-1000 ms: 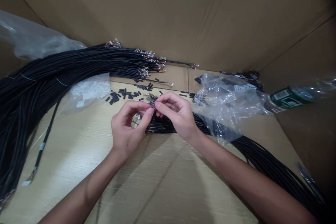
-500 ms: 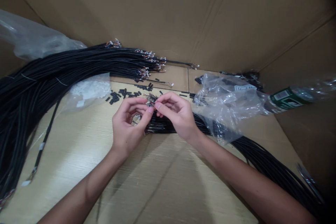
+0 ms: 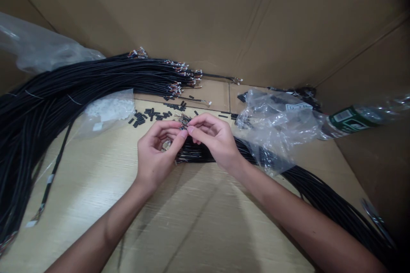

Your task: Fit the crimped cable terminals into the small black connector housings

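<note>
My left hand (image 3: 156,150) pinches fine wires between thumb and fingertips, just above the middle of the table. The thumb and fingers of my right hand (image 3: 218,140) close on the same small spot from the other side, and the fingertips nearly meet. Thin wire ends (image 3: 183,118) stick out beyond the fingers; the exact piece in the pinch is too small to make out. Under the hands lies a bundle of black cables (image 3: 197,153), running off to the lower right. A pale connector (image 3: 166,145) shows through the gap in my left hand.
Short black tubes (image 3: 140,118) lie scattered behind the hands. A large bundle of black cables with white connectors (image 3: 105,72) fills the left. A bag of white pieces (image 3: 109,108), a clear plastic bag (image 3: 275,121), a bottle (image 3: 352,119) and tweezers-like metal tool (image 3: 376,217) lie around. Cardboard walls (image 3: 205,17) enclose the table.
Very little differs. The right fingertips have shifted slightly left, closer to the left fingertips, and the wires between them have turned a little.
</note>
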Tool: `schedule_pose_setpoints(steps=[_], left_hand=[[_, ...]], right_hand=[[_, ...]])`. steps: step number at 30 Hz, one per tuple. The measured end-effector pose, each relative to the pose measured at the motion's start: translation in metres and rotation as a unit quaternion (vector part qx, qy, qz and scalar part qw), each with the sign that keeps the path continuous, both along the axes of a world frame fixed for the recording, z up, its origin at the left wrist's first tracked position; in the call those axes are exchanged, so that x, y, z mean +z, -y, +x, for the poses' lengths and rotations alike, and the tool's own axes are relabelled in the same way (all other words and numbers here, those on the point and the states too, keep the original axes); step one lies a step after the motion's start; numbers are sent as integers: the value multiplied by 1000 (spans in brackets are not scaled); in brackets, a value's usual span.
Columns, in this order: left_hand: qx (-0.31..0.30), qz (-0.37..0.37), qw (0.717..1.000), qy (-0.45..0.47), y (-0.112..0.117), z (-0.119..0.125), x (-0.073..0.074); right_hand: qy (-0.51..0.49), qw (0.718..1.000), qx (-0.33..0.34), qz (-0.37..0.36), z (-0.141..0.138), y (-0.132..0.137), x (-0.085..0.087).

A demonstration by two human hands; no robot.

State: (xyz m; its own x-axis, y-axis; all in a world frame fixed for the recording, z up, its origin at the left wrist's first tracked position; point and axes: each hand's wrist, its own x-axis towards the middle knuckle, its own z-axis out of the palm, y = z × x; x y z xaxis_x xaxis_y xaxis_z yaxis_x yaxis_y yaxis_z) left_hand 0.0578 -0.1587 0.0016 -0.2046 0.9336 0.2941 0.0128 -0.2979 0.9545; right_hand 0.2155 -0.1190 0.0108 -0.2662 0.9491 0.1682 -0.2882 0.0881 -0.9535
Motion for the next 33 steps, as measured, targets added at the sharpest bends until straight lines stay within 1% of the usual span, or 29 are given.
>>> schedule_pose_setpoints(steps=[6, 11, 14, 23, 29, 33], left_hand=[[-4, -4, 1000, 9, 0, 0, 0], [14, 16, 999, -28, -1, -1, -1], [15, 19, 999, -36, -2, -2, -1], [13, 9, 1000, -24, -2, -1, -1], [-1, 7, 1000, -1, -1, -2, -2], [-11, 4, 1000, -3, -1, -1, -2]], right_hand=[[3, 1000, 11, -5, -1, 0, -1], [6, 1000, 15, 3, -1, 0, -2], [11, 1000, 19, 7, 0, 0, -1], [5, 1000, 13, -1, 1, -1, 0], [19, 1000, 5, -3, 0, -2, -3], [23, 1000, -3, -3, 0, -3, -4]])
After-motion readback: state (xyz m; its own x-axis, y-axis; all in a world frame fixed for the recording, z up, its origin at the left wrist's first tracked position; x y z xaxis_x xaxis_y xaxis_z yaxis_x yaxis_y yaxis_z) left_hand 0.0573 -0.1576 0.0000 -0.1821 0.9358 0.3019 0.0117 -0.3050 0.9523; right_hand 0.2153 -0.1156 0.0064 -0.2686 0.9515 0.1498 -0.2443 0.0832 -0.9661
